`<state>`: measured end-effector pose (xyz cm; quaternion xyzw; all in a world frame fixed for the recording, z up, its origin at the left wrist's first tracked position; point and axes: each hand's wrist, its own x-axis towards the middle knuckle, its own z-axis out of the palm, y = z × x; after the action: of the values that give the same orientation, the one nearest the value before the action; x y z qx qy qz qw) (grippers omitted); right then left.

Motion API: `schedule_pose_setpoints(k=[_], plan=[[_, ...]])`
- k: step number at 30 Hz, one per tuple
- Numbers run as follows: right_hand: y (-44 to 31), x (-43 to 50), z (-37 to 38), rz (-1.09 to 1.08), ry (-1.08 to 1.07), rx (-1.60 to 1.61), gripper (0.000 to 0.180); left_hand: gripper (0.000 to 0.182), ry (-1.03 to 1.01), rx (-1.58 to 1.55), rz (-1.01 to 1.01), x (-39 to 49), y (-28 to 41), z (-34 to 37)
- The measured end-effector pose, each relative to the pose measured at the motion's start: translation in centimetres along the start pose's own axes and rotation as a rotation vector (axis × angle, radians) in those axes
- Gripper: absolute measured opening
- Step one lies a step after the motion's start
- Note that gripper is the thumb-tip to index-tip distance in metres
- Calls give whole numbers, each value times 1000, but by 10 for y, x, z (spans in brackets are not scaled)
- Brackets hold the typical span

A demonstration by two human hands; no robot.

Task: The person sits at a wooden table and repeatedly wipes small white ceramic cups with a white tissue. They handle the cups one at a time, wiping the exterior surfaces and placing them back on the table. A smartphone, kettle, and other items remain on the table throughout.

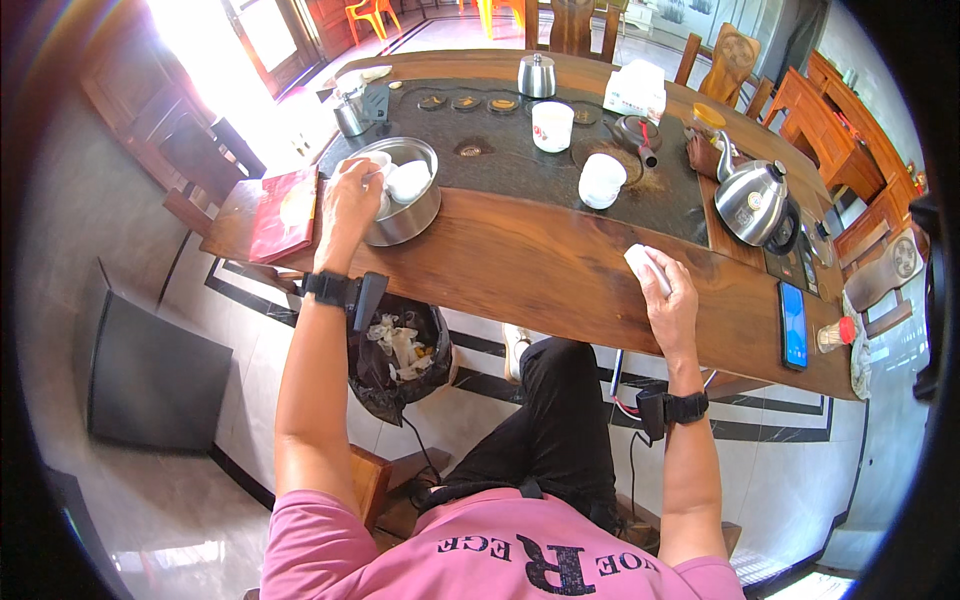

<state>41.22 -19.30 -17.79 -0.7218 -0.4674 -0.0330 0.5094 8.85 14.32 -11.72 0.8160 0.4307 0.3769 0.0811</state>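
My left hand [351,196] reaches over the rim of a round stainless steel pot [409,223], its fingers on a small white cup [380,159] at the near left side. Other white cups [409,181] lie in the pot. Over the table's front edge, my right hand [671,300] grips a small white object [646,268], perhaps a folded cloth; the fingers partly hide it. A stack of small white cups [601,181] stands on the dark stone tea tray [502,176], between my hands. Behind it is a larger white cup [553,126] with a red pattern.
A dark teapot [636,135], tissue pack [637,90] and steel canister [537,76] stand farther back. To the right are a steel kettle [752,204], a phone [793,326] and a toothpick jar [834,335]. A red booklet [285,214] lies left; a lined bin [401,349] stands below.
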Motion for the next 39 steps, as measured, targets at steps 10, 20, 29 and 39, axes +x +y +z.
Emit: schedule_pose_setpoints(k=[10,20,29,39], plan=[[-1,0,-3,-7,-23,-34,29,28,-188,128,-118,28,-10,19],[22,2,5,-93,273,-135,38,25,64,-182,383,-61,113,13],[36,1,14,-64,147,-189,29,30,-233,-237,433,-138,185,91],[10,2,7,-170,14,-116,39,44,-155,-328,459,-142,187,88]])
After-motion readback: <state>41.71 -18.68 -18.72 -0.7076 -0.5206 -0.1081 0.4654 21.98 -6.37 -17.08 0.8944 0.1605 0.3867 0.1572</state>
